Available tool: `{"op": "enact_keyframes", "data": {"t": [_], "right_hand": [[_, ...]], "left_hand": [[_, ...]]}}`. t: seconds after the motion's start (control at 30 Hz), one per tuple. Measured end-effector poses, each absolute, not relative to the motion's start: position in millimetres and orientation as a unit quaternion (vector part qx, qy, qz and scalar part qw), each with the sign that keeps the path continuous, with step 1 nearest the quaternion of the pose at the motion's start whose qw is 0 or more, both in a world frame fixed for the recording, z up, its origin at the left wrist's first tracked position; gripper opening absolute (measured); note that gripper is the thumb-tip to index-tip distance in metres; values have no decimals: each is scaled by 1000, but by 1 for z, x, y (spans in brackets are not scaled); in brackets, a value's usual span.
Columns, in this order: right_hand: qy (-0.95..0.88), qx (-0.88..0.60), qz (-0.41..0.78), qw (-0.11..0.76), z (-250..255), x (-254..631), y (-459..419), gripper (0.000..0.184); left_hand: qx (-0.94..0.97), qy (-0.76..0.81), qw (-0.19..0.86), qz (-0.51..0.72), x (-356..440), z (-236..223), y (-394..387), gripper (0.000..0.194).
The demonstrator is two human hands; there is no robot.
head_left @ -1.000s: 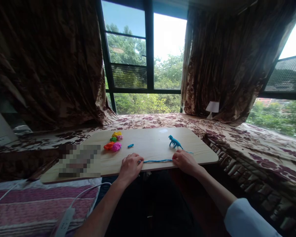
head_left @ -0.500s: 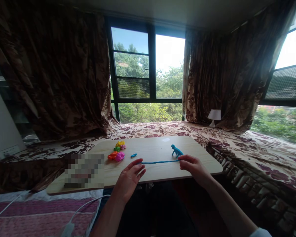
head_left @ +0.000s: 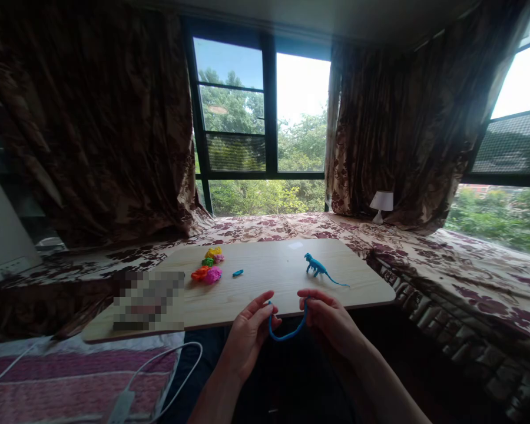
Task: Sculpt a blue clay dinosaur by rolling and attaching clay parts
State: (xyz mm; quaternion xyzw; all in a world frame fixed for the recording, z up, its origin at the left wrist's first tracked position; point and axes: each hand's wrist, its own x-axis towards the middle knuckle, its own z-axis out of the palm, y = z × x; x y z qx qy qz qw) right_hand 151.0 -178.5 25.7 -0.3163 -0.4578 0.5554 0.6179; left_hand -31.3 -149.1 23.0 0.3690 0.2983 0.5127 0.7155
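Note:
A thin blue strand of modelling clay (head_left: pixel 286 338) sags in a U shape between my two hands, just off the near edge of the table (head_left: pixel 265 294). My left hand (head_left: pixel 251 330) pinches one end between thumb and fingers. The other end is pinched in my right hand (head_left: pixel 324 315). Beyond the right hand stands a blue clay animal figure (head_left: pixel 318 266) with legs and a long thin tail lying toward the right. A small blue clay piece (head_left: pixel 238 273) lies on the table farther left.
Lumps of orange (head_left: pixel 199 274), magenta (head_left: pixel 212 275), green (head_left: pixel 208 261) and yellow clay (head_left: pixel 214 252) cluster on the table's left half. A blurred-out flat object (head_left: pixel 149 300) lies at the left end. A white cable (head_left: pixel 198 359) curves over the bedding. A small lamp (head_left: pixel 382 201) stands behind.
Both hands have come closer together and nearer to me, off the table edge. The blue strand, stretched straight before, now hangs in a curve. The animal figure's tail has come into view.

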Motion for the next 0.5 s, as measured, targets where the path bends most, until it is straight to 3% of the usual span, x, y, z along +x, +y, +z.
{"op": "enact_keyframes", "data": {"t": [0.1, 0.27, 0.5], "right_hand": [[-535, -363, 494, 581, 23, 144, -181, 33], [-568, -407, 446, 560, 16, 139, -182, 17], [-588, -425, 408, 553, 14, 139, -184, 18]], "left_hand": [[399, 340, 693, 495, -26, 19, -154, 33], [428, 360, 677, 479, -23, 13, -157, 25], [467, 362, 647, 482, -21, 13, -161, 28]]}}
